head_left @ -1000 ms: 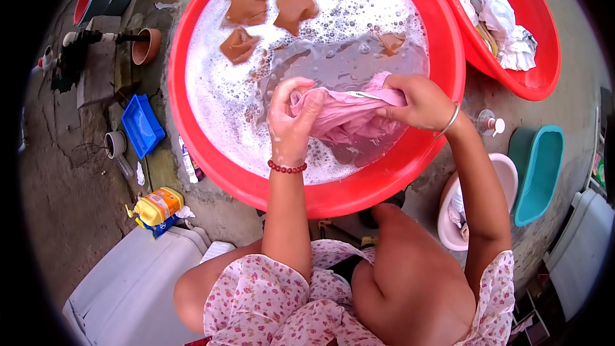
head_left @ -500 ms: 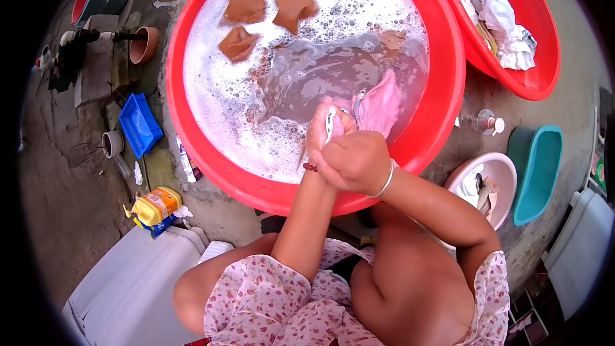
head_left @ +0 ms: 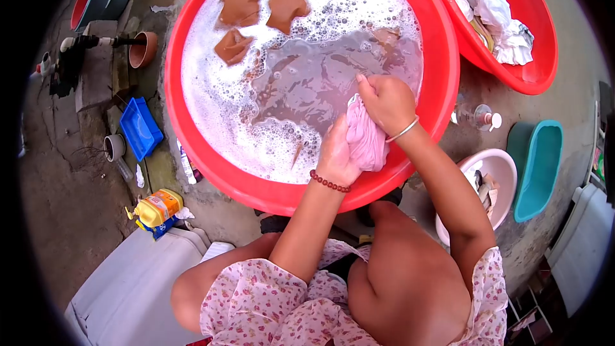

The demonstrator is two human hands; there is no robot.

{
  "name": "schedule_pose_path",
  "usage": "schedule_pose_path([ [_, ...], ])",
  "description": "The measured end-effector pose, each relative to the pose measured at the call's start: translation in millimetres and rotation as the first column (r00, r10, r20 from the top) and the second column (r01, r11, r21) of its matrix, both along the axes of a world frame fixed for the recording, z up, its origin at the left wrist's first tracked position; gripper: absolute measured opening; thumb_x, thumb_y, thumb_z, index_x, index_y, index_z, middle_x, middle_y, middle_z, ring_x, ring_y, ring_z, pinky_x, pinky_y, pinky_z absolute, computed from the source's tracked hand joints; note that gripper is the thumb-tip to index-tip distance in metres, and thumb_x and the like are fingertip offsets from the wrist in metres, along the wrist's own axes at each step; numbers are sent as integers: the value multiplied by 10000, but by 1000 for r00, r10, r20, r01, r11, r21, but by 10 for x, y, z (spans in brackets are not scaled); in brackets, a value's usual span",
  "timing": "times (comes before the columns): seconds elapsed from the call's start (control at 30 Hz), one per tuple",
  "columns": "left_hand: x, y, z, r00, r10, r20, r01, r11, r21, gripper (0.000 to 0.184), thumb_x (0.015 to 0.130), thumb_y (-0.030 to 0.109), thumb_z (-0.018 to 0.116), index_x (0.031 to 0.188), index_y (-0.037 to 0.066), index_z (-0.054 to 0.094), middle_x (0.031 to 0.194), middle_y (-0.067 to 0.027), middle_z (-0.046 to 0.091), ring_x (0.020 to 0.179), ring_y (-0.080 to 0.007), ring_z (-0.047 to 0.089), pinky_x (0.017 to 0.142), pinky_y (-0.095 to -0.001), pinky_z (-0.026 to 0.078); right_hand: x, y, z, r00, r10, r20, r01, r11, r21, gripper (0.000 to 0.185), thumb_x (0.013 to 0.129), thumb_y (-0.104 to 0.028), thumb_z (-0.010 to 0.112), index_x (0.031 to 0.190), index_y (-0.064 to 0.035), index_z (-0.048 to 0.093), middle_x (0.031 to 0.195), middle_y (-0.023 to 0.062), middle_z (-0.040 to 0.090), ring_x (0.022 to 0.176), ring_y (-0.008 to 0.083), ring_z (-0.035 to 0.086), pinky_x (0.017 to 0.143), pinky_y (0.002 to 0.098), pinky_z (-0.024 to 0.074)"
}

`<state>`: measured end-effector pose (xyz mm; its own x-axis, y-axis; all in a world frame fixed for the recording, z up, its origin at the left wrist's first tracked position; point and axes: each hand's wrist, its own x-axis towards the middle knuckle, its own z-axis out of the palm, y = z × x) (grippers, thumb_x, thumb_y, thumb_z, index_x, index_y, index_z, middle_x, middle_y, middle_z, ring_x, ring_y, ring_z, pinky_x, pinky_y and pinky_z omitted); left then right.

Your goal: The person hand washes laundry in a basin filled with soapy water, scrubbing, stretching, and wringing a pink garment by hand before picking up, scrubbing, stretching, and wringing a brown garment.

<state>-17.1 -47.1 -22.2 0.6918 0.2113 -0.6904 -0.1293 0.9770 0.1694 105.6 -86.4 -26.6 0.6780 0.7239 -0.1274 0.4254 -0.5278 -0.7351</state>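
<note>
Okay, working pink cloth [head_left: 366, 140] between both hands, bunched up just above the near right part of red tub [head_left: 441, 57]. Lower end over the rim from this angle; can't tell whether touching. Left hand [head_left: 341, 152] cupped round the bundle, palm against fabric, so call that grip closed on it. Right hand [head_left: 387, 104] curled against the upper right side with thumb up; fingertips out of sight, so can't tell whether pinching cloth or only pressing. Probably a rub or squeeze, judging by the tight folds. To do it well: anchor with the left palm, move with the right, short firm strokes from the heel of the hand rather than the fingertips. Shift slightly inward over grey water [head_left: 301, 83] to drain into the tub, not over the rim. Expect slick, heavy fabric when soaked; gather loose ends before pressing. Turn the bundle every few strokes to reach fresh folds. Squeeze evenly, no hard twisting, to avoid stretching. Watch metal bangle [head_left: 403, 130] and beaded bracelet [head_left: 330, 181], both close enough to snag a loose fold. Stay clear of brown pieces [head_left: 240, 5] in foam [head_left: 214, 99] on the far left.
</note>
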Motion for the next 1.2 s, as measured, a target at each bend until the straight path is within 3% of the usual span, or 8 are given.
schedule_pose_path([
  [0.17,-62,539,139,999,26,-19,-23,985,169,378,936,293,438,1097,-37,526,1104,-170,588,1017,-282,581,900,-402,469,206,-264,70,605,157,-780,-96,988,124,308,830,-292,655,744,-7,578,634,-35,481,609,48,410,515,244,354],
  [0.4,-237,771,225,986,133,103,-168,818,550,219,879,126,517,1038,-20,549,1040,-133,610,982,-244,596,865,-394,478,247,-240,-49,634,162,-756,205,907,367,138,838,-88,606,916,19,564,763,16,607,732,63,556,620,231,445],
  [0.67,-177,551,-319,616,-38,787,29,999,25,328,960,321,426,1113,54,538,1072,-93,600,1003,-202,580,847,-332,486,-733,44,527,867,294,402,-433,845,315,293,773,-267,628,548,-119,512,497,81,495,438,255,524,414,377,399],
  [0.73,-66,240,70,994,100,-53,-95,992,80,354,962,335,419,1126,44,535,1079,-93,598,1014,-205,577,870,-334,475,-356,131,231,872,222,436,-361,894,266,306,792,-237,598,525,-112,516,496,85,507,441,261,526,415,374,400],
  [0.93,-128,245,-147,979,55,-195,-49,998,33,489,900,479,479,1075,29,557,1021,-114,621,913,-209,619,814,-343,510,-529,-30,494,962,113,247,-164,967,195,303,806,-202,547,523,-95,549,502,103,530,446,284,527,447,399,413],
  [1.03,-325,279,-704,651,132,747,202,919,-338,433,921,426,462,1072,30,554,1017,-116,622,908,-211,619,813,-343,510,-735,-81,447,937,255,238,-325,884,335,303,806,-206,538,525,-95,553,504,112,530,450,285,533,444,404,411],
  [1.1,-119,157,11,996,1,-92,-11,994,-110,391,941,366,432,1093,23,540,1052,-114,611,944,-208,606,843,-344,496,-460,45,241,929,57,366,-147,964,223,291,793,-202,548,524,-92,551,497,116,520,450,283,535,434,407,408],
  [1.2,-25,17,-8,989,88,-122,-91,996,-18,285,935,261,449,1078,31,537,979,-69,611,860,-183,613,755,-323,512,-188,49,228,962,7,273,-44,991,130,291,791,-200,548,525,-82,546,496,115,522,449,279,538,426,409,407],
])
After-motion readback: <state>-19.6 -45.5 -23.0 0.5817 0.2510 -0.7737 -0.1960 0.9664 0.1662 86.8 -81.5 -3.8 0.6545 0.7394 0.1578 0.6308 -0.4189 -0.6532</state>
